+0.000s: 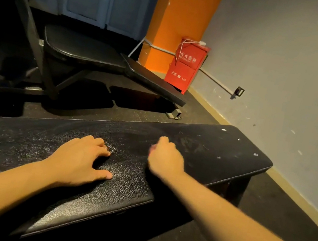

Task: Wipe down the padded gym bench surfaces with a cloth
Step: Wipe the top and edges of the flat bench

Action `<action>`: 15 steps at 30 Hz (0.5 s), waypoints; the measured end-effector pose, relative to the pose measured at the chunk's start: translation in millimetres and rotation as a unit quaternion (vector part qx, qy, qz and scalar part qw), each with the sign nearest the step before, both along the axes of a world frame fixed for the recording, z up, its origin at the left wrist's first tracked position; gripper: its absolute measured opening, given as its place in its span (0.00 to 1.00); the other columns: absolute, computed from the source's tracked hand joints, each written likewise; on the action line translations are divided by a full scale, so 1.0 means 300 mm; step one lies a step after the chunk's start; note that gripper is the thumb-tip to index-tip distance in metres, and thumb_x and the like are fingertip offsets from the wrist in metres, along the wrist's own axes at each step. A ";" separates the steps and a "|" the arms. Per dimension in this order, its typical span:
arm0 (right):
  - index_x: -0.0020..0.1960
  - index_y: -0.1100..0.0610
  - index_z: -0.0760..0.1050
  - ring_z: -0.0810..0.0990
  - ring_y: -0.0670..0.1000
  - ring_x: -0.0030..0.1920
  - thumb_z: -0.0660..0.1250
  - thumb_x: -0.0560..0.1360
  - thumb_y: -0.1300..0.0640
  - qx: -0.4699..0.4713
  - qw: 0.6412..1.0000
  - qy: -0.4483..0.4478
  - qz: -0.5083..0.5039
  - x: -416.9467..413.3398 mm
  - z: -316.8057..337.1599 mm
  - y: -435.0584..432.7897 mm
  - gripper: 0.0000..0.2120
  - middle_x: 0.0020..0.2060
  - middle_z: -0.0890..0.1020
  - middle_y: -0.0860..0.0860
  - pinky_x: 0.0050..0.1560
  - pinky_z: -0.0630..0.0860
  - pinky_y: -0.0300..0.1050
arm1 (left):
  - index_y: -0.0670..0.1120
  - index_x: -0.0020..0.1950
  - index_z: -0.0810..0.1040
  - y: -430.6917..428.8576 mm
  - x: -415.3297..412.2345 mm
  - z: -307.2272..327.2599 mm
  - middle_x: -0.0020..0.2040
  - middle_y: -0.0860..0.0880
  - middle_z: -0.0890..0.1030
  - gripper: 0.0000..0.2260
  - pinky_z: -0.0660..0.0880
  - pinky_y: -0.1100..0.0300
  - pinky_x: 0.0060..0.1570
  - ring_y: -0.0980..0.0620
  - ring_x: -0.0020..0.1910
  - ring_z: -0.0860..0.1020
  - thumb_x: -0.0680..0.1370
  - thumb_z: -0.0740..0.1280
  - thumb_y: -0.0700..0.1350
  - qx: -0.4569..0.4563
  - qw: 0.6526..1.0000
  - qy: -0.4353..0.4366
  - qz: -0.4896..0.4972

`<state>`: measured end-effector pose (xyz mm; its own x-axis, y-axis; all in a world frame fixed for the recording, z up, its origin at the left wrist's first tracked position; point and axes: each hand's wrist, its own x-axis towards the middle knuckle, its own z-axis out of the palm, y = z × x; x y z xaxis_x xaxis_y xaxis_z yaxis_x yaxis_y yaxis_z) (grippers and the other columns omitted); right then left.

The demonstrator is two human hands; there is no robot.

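Note:
A black padded gym bench [222, 152] runs across the foreground, its leather-like surface dusty, with white specks near its right end. My left hand [80, 161] rests palm down on the pad with its fingers apart and holds nothing. A little to its right, my right hand [165, 157] is curled into a fist on the pad and looks motion-blurred. I can make out no cloth in either hand or on the bench.
A second black bench [85, 50] on a metal frame stands behind, on the dark rubber floor. A red fire-extinguisher box [187, 65] sits against an orange pillar [184, 8]. A grey wall [290, 69] runs close along the right.

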<state>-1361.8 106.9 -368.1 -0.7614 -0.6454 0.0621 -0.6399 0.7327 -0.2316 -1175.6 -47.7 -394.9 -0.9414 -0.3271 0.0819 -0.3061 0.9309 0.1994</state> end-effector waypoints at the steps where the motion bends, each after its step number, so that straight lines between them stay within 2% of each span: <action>1: 0.62 0.58 0.68 0.78 0.64 0.57 0.60 0.81 0.52 0.009 0.998 0.008 0.057 0.076 -0.020 -0.026 0.14 0.59 0.76 0.60 0.52 0.75 0.56 | 0.58 0.72 0.76 -0.007 0.000 -0.005 0.61 0.62 0.74 0.57 0.73 0.57 0.60 0.59 0.60 0.72 0.58 0.38 0.87 0.000 1.000 0.013 0.003; 3: 0.63 0.57 0.67 0.77 0.62 0.55 0.61 0.82 0.53 0.020 0.986 0.041 0.162 0.190 -0.040 -0.033 0.13 0.59 0.73 0.58 0.46 0.74 0.55 | 0.58 0.71 0.77 -0.003 -0.002 -0.005 0.61 0.62 0.76 0.56 0.74 0.58 0.59 0.59 0.60 0.74 0.59 0.38 0.87 -0.012 1.000 0.017 0.001; 5: 0.63 0.57 0.66 0.77 0.61 0.54 0.64 0.81 0.53 0.012 0.980 0.057 0.191 0.145 -0.043 -0.014 0.14 0.57 0.72 0.57 0.43 0.71 0.53 | 0.57 0.71 0.77 0.003 -0.003 0.006 0.62 0.62 0.77 0.56 0.74 0.58 0.60 0.60 0.60 0.75 0.60 0.37 0.86 -0.022 1.000 0.014 0.000; 8: 0.63 0.56 0.66 0.78 0.63 0.54 0.69 0.77 0.56 0.042 0.985 0.096 0.136 -0.100 -0.032 0.057 0.18 0.57 0.72 0.58 0.42 0.70 0.51 | 0.57 0.68 0.79 0.005 -0.012 0.006 0.59 0.63 0.78 0.53 0.75 0.59 0.57 0.59 0.58 0.76 0.62 0.39 0.86 -0.031 0.999 0.021 0.004; 11: 0.64 0.57 0.67 0.77 0.65 0.55 0.67 0.76 0.59 0.080 0.989 0.116 0.041 -0.401 -0.012 0.180 0.18 0.58 0.73 0.60 0.45 0.74 0.55 | 0.59 0.61 0.81 -0.001 -0.039 -0.009 0.52 0.64 0.77 0.43 0.74 0.61 0.51 0.60 0.51 0.76 0.65 0.47 0.84 -0.049 0.998 0.040 0.027; 13: 0.64 0.59 0.67 0.77 0.65 0.54 0.65 0.79 0.58 0.053 0.990 0.125 -0.049 -0.545 -0.011 0.246 0.15 0.58 0.73 0.61 0.47 0.76 0.57 | 0.58 0.61 0.81 0.005 -0.073 -0.010 0.53 0.63 0.77 0.37 0.73 0.59 0.51 0.58 0.52 0.76 0.68 0.52 0.80 -0.045 0.996 0.065 0.051; 15: 0.63 0.60 0.68 0.78 0.65 0.54 0.66 0.79 0.56 0.018 0.987 0.118 -0.107 -0.583 -0.022 0.215 0.16 0.59 0.74 0.62 0.48 0.76 0.56 | 0.55 0.62 0.81 0.002 -0.123 -0.019 0.55 0.59 0.79 0.35 0.75 0.56 0.54 0.55 0.54 0.77 0.70 0.54 0.77 -0.045 0.994 0.078 0.068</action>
<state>-1536.5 171.3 -374.7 -0.8477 -0.4762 0.2337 -0.5025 0.8620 -0.0663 -1212.5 -47.3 -400.7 -0.8631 -0.4344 0.2577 -0.4014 0.8996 0.1722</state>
